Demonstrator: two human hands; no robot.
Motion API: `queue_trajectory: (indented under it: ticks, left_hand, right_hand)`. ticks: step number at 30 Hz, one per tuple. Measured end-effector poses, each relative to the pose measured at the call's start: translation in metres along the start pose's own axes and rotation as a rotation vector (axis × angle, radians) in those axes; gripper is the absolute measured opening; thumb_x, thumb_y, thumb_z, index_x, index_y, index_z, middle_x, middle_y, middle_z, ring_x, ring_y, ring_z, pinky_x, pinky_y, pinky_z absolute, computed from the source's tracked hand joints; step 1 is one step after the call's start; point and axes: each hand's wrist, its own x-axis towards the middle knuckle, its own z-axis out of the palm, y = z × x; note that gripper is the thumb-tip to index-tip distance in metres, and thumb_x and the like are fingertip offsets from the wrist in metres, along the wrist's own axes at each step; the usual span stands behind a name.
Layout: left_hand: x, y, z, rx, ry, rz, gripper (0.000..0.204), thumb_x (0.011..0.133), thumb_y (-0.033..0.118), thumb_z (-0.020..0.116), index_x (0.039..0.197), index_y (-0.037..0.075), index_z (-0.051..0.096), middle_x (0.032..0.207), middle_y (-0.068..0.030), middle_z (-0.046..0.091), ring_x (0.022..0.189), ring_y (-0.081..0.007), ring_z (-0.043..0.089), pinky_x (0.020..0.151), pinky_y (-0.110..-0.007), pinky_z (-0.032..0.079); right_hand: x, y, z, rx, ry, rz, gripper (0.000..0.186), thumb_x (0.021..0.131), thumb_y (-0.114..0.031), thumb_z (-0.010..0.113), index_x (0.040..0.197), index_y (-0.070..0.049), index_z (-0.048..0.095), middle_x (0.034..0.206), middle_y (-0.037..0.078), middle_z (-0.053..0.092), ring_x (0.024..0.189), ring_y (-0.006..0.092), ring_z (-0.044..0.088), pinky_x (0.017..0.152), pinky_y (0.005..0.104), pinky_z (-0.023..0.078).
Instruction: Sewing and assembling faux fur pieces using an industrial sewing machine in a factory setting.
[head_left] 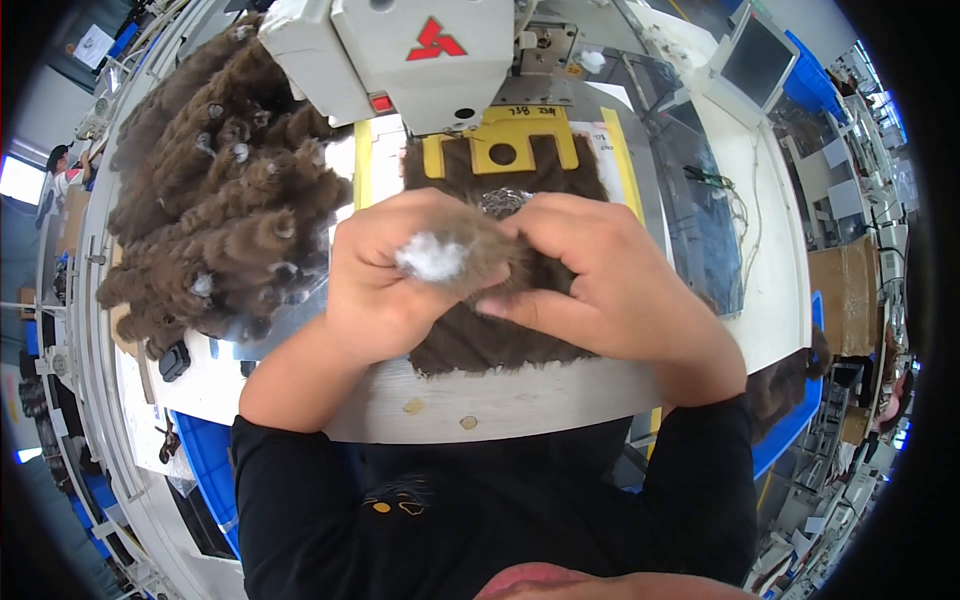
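Note:
My left hand (385, 285) is closed around a brown furry piece (490, 245), with white fluffy stuffing (430, 255) showing at its near end. My right hand (600, 285) pinches at the right side of the same piece, its fingertips partly hidden by fur. Both hands are over a brown plush fabric (480, 340), which lies under a yellow template (545, 130) with cut-out slots. Just beyond my fingers a silvery tangled item (500, 200) is partly visible, too small to make out.
A white machine head (385, 50) overhangs the fabric. Many furry pieces (190, 230) are piled left. At right are scissors (700, 175), a screen (755, 65) and a cardboard box (840, 295). Blue bins (200, 460) flank the white table (530, 405). Another person (65, 180) is at the far left.

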Motion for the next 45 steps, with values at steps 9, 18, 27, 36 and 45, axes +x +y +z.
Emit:
queue_trajectory:
  ticks: [9,18,27,36,45]
  left_hand:
    - [-0.002,-0.017,0.005,-0.205,-0.008,-0.015,0.019,0.08,-0.001,0.082,0.097,-0.004,0.074,0.101,-0.0149,0.072,0.097,-0.0231,0.071,0.085,-0.033,0.056]
    - [-0.007,-0.019,0.005,-0.214,0.005,0.001,0.017,0.085,0.003,0.081,0.099,-0.003,0.073,0.101,-0.0146,0.072,0.099,-0.0228,0.072,0.087,-0.033,0.056]
    - [-0.006,-0.021,0.009,-0.37,0.169,-0.102,0.017,0.09,0.003,0.078,0.105,-0.002,0.073,0.104,-0.0103,0.074,0.097,-0.0169,0.069,0.087,-0.032,0.055]
    - [-0.005,-0.031,0.013,-0.415,0.115,-0.149,0.008,0.094,0.006,0.076,0.1,0.0,0.075,0.102,-0.0034,0.074,0.093,-0.01,0.067,0.083,-0.027,0.054]
    - [0.0,-0.015,-0.006,-0.038,-0.056,0.042,0.007,0.094,0.006,0.074,0.099,0.001,0.073,0.096,-0.0064,0.069,0.091,-0.016,0.066,0.08,-0.031,0.052]
  right_hand:
    - [0.0,0.003,-0.003,-0.076,-0.042,-0.074,0.026,0.085,-0.016,0.074,0.075,0.001,0.057,0.074,0.015,0.057,0.074,0.0388,0.059,0.064,0.0469,0.046]
    - [0.002,0.002,-0.004,-0.009,-0.076,-0.035,0.027,0.086,-0.016,0.074,0.075,0.001,0.056,0.074,0.015,0.056,0.073,0.0383,0.059,0.064,0.0457,0.047]
    - [0.004,0.005,0.001,-0.105,-0.13,-0.036,0.025,0.09,-0.017,0.071,0.078,0.001,0.059,0.077,0.016,0.06,0.074,0.0389,0.06,0.063,0.0469,0.047]
    - [0.004,0.011,0.028,0.101,0.12,0.058,0.014,0.094,-0.012,0.068,0.088,0.0,0.065,0.078,0.017,0.062,0.074,0.0382,0.062,0.065,0.0426,0.049]
    - [0.026,-0.015,-0.004,0.36,0.171,0.172,0.033,0.081,-0.017,0.089,0.103,0.002,0.072,0.08,-0.001,0.065,0.069,0.0036,0.058,0.06,0.0224,0.047]
